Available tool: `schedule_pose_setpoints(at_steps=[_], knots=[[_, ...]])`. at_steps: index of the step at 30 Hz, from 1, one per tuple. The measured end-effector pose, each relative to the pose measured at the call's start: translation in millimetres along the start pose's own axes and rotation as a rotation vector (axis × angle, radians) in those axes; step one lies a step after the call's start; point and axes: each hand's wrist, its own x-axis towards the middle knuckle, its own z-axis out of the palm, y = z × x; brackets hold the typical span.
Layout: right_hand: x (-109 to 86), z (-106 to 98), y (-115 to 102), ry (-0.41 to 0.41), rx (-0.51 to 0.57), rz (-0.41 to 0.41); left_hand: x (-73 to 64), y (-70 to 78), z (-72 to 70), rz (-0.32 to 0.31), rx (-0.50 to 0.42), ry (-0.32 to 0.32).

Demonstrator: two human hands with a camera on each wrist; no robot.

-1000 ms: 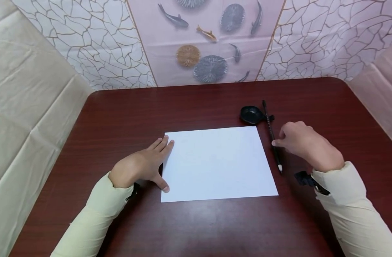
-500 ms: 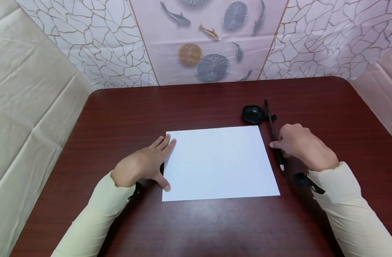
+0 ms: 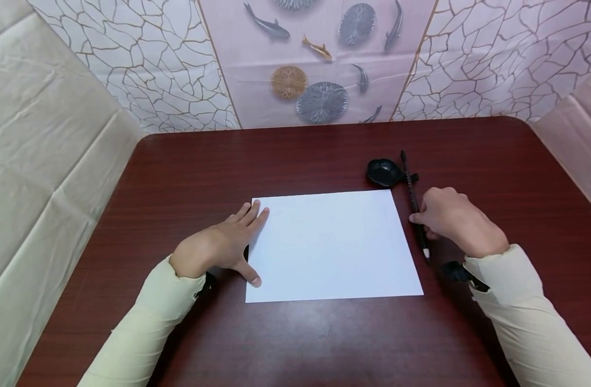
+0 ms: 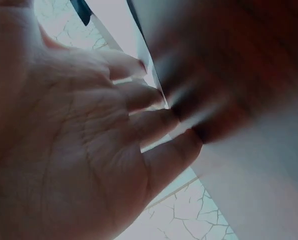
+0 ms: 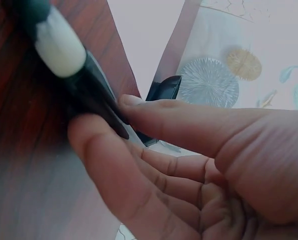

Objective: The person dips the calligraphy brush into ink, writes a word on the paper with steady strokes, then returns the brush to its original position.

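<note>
A white sheet of paper (image 3: 334, 244) lies on the table, and my left hand (image 3: 220, 244) rests on its left edge with thumb and fingers spread. In the left wrist view the fingers (image 4: 171, 155) are straight, fingertips at the surface. My right hand (image 3: 460, 221) is just right of the sheet and pinches a black-handled writing brush (image 3: 411, 188) between thumb and forefinger. The right wrist view shows the brush's pale bristles (image 5: 64, 50) beyond the grip, with a dark tip. The brush's far end leans across the handle of a small black ink dish (image 3: 383, 172).
The dark red wooden table (image 3: 295, 344) has a patterned cloth (image 3: 159, 64) standing behind it. Plain pale cloth (image 3: 38, 177) walls off the left side, and another stands at the right. Both forearms come in from the near edge in cream sleeves (image 3: 145, 317).
My right hand has moved slightly left, and its fingers have come round the brush handle. The left hand stays on the paper. The whole head view has shifted a little.
</note>
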Motion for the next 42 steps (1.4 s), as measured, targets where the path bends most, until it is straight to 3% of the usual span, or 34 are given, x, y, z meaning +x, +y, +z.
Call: schedule_pose_setpoints(at_steps=[11,20,28,35,42], knots=[[-4.7,-7.0,0.4,0.013,0.011,-0.010,-3.7,-3.0,-3.4,-0.022,-0.066,-0.053],[-15.6,-19.5,-1.3,0.098,-0.009,-0.037,-1.9,-3.9,-3.1,-0.015,-0.068,-0.046],[-30.1,-31.0,-11.1,0.270,0.031,-0.064,-2.6,-5.7,-3.1,-0.020,-0.076,-0.043],[-38.8,-31.6,-20.3,0.436,0.111,-0.119,-2.7,-12.9,-4.7,-0.003,-0.132,-0.068],[-42.9,-31.0,-23.4,0.593,0.186,-0.153,-3.1,-13.7,-5.2,0.006,-0.124,-0.064]])
